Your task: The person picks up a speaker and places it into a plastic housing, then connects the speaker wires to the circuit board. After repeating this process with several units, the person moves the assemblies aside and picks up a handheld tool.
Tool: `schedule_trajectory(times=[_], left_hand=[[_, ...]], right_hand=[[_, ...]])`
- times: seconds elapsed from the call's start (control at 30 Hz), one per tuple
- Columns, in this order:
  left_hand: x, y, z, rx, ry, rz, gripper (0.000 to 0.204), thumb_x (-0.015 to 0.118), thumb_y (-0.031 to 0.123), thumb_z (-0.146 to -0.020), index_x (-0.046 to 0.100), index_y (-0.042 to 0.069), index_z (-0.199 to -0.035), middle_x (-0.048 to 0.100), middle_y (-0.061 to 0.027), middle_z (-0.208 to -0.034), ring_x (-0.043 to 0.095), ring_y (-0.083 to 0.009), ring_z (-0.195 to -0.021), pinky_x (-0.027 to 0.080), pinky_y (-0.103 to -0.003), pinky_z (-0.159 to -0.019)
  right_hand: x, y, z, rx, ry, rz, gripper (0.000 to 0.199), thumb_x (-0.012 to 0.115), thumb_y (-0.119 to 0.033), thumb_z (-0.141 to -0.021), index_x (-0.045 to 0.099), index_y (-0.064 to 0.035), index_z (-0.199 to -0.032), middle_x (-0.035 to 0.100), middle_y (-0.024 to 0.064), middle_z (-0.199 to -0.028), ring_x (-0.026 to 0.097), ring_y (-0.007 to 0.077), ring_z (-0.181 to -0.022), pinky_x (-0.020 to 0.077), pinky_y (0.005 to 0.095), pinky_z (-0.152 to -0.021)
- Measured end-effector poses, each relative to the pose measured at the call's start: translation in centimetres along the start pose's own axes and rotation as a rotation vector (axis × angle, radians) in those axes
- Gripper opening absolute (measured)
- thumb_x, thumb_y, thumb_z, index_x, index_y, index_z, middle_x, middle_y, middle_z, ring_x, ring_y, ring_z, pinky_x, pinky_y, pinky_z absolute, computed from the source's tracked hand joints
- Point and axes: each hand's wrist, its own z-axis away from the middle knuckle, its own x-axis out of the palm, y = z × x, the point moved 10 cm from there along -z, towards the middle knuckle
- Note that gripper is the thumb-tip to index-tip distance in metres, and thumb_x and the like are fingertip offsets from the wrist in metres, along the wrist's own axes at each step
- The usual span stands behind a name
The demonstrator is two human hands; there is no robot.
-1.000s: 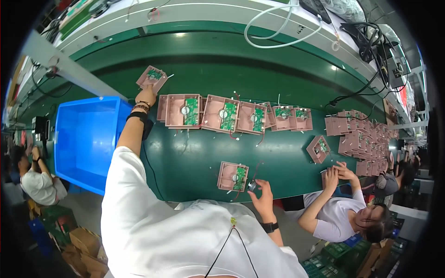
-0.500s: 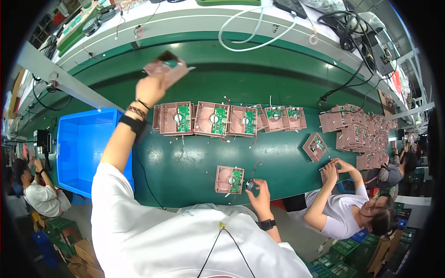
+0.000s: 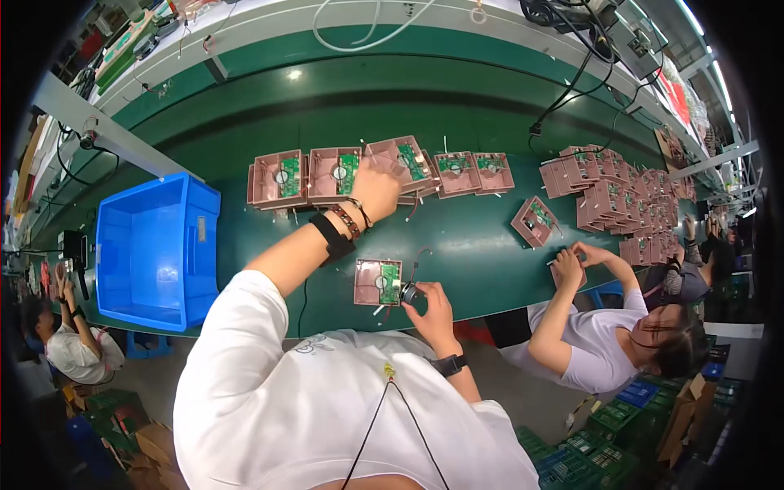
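My left hand (image 3: pixel 377 189) is closed on the near edge of a pink plastic housing (image 3: pixel 384 150) with a green circuit board inside. That housing sits tilted over the row, on or just above another one. Close to my body lies a separate pink housing (image 3: pixel 367 283), open side up, with a board and a round part in it. Right beside it, my right hand (image 3: pixel 433 317) pinches a small black round speaker (image 3: pixel 410 292) between thumb and fingers. Two more housings (image 3: pixel 282 177) stand at the row's left end.
A blue bin (image 3: pixel 155 306) stands at the left on the green table (image 3: pixel 269 245). Many stacked housings (image 3: pixel 625 200) fill the far right. A co-worker's hands (image 3: pixel 572 263) work at the right, near a lone housing (image 3: pixel 533 221). Cables (image 3: pixel 563 102) hang from the shelf.
My left hand has brought a housing from the far left, above the row, down onto the row's middle. The right hand still holds the speaker beside the near housing. The view has shifted.
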Motion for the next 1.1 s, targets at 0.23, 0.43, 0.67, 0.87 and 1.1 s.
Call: schedule_trajectory(times=[0.23, 0.43, 0.67, 0.87, 1.1], left_hand=[[-3.4, -1.2, 1.7, -0.049, 0.253, 0.051, 0.010, 0.061, 0.017, -0.071, 0.063, 0.014, -0.080, 0.060, -0.0026, -0.079, 0.057, -0.0214, -0.077, 0.039, -0.034, -0.071], [-5.3, -3.5, 11.8, -0.358, 0.364, 0.567, 0.025, 0.063, 0.020, -0.076, 0.057, 0.007, -0.097, 0.057, -0.0064, -0.087, 0.055, -0.0245, -0.072, 0.043, -0.033, -0.063], [8.2, 0.8, 25.2, -0.822, -0.201, 0.891, 0.042, 0.061, 0.027, -0.079, 0.046, 0.008, -0.113, 0.058, -0.0090, -0.092, 0.059, -0.0308, -0.082, 0.048, -0.039, -0.065], [9.7, 2.4, 25.4, -0.865, -0.310, 0.915, 0.051, 0.062, 0.031, -0.077, 0.043, 0.008, -0.118, 0.059, -0.0104, -0.094, 0.061, -0.0315, -0.080, 0.049, -0.040, -0.065], [10.0, 2.9, 25.1, -0.804, -0.366, 0.886, 0.052, 0.062, 0.028, -0.075, 0.043, 0.009, -0.119, 0.060, -0.0093, -0.092, 0.061, -0.0300, -0.078, 0.049, -0.040, -0.063]], right_hand=[[0.5, 1.3, -0.9, 0.139, -0.012, -0.083, 0.041, 0.071, -0.009, -0.068, 0.050, -0.0015, -0.102, 0.051, 0.0140, -0.098, 0.056, 0.0307, -0.090, 0.0467, 0.0362, -0.074], [5.3, 2.7, -2.4, 0.126, -0.148, -0.267, 0.047, 0.071, -0.003, -0.068, 0.048, -0.0003, -0.109, 0.050, 0.0136, -0.100, 0.056, 0.0259, -0.093, 0.0478, 0.0328, -0.078], [7.9, 1.6, -4.7, 0.095, -0.184, -0.137, 0.042, 0.073, -0.009, -0.068, 0.055, -0.0035, -0.106, 0.054, 0.0108, -0.101, 0.054, 0.0250, -0.098, 0.0461, 0.0324, -0.078], [9.9, -0.6, -5.0, -0.141, -0.239, 0.278, 0.041, 0.071, -0.023, -0.068, 0.058, -0.0112, -0.105, 0.059, 0.0034, -0.098, 0.054, 0.0216, -0.095, 0.0364, 0.0332, -0.071], [10.9, -0.1, -4.3, -0.087, -0.173, 0.339, 0.040, 0.070, -0.023, -0.067, 0.058, -0.0132, -0.105, 0.060, 0.0021, -0.098, 0.055, 0.0197, -0.092, 0.0330, 0.0328, -0.068]])
